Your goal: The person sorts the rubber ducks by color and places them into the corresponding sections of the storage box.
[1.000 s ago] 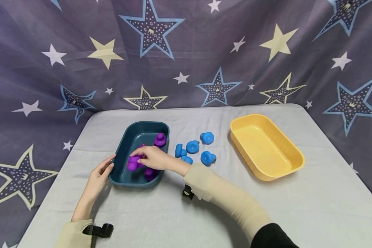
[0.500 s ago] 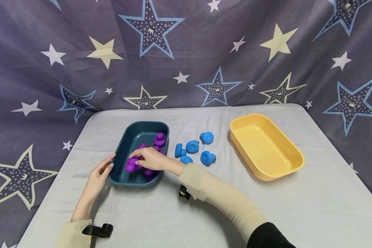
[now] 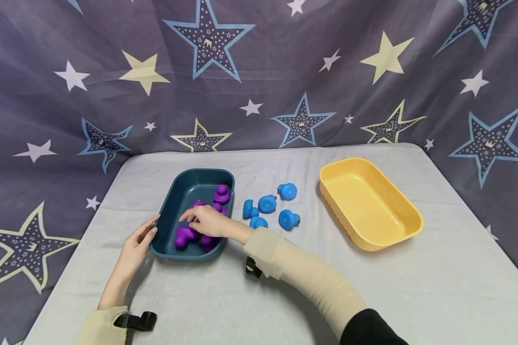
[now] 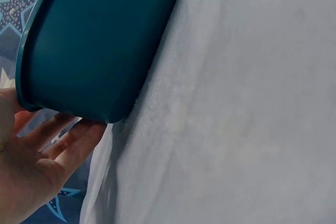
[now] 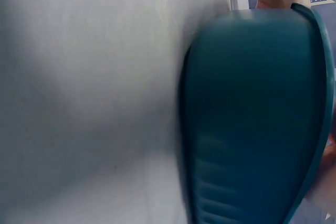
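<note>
Arching over purple toys [image 3: 184, 236], the right hand [image 3: 209, 222] has fingers loosely extended — the left hand [image 3: 135, 245], straight-fingered, touches the teal tub [image 3: 185, 258].

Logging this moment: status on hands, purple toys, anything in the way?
Left hand touching teal tray. Right hand inside it, over purple toys; grip unclear. Blue toys beside tray. No obstruction seen.

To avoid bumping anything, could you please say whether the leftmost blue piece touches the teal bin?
Apart: the head view shows pale cloth between the blue piece and the teal bin.
</note>
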Tool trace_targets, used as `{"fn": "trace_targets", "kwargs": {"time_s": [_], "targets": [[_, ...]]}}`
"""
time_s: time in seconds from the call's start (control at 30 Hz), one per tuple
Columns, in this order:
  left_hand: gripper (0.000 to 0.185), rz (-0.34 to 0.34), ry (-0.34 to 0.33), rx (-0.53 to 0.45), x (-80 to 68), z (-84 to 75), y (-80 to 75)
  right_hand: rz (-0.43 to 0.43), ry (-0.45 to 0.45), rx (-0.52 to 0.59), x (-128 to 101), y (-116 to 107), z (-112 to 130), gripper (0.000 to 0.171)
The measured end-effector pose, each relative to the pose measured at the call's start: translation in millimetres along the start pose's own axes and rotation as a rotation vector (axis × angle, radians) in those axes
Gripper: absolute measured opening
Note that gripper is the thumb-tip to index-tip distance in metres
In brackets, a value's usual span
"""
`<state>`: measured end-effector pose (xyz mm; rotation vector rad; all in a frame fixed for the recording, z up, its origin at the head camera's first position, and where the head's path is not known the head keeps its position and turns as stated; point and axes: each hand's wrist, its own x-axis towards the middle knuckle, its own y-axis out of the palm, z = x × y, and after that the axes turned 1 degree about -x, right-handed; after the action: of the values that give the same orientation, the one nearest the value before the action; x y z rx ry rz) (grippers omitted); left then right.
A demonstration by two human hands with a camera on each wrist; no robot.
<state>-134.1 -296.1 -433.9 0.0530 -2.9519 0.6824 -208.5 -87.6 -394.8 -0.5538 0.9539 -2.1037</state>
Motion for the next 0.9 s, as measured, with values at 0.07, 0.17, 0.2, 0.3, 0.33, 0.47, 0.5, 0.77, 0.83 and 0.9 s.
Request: {"fn": "trace_targets", "kwargs": {"time_s": [0.07,0.17,0.2,0.3,0.33,0.47,0.5,0.77,0.83,0.9], "targets": [[0.044,0.0,-0.003,0.014,-0.3,-0.5,0.0,-0.011,0.004,-0.005,0.0,-0.4,-0.6,0.029],[0.044,-0.004,-0.004,0.036,-0.7,-1.3,0.3,-0.024,0.01,-0.03,-1.9,-2.5,-1.0,0.028],[0.044,-0.005,-0.003,0.037,-0.7,-1.6,0.4,-0.029,0.007,-0.031,-2.9,-3.3,-1.1,0.028],[0.044,-0.006,0.002,0.021,-0.6,-2.0,0.7,-0.041,0.001,-0.027,-6.3,-6.3,-1.6,0.027],[0.044,-0.005,0.004,0.017,-0.4,-1.9,0.7,-0.043,-0.003,-0.027,-7.8,-7.6,-1.7,0.026],[0.045,-0.001,0.011,0.012,-0.3,-1.4,0.8,-0.057,-0.025,-0.031,-12.9,-11.7,-3.0,0.025],[0.045,-0.001,0.01,0.016,-0.4,-1.3,0.8,-0.061,-0.03,-0.033,-14.3,-12.8,-3.2,0.025],[0.044,-0.016,0.007,0.031,-1.3,-2.3,0.3,-0.085,-0.049,0.011,-26.6,-20.8,-5.7,0.024],[0.043,-0.028,0.01,0.048,-0.9,-2.7,0.5,-0.085,-0.05,0.036,-30.0,-23.7,-6.5,0.024],[0.042,-0.044,0.016,0.072,-0.3,-3.2,0.8,-0.087,-0.049,0.053,-33.8,-27.3,-7.2,0.025]]}}
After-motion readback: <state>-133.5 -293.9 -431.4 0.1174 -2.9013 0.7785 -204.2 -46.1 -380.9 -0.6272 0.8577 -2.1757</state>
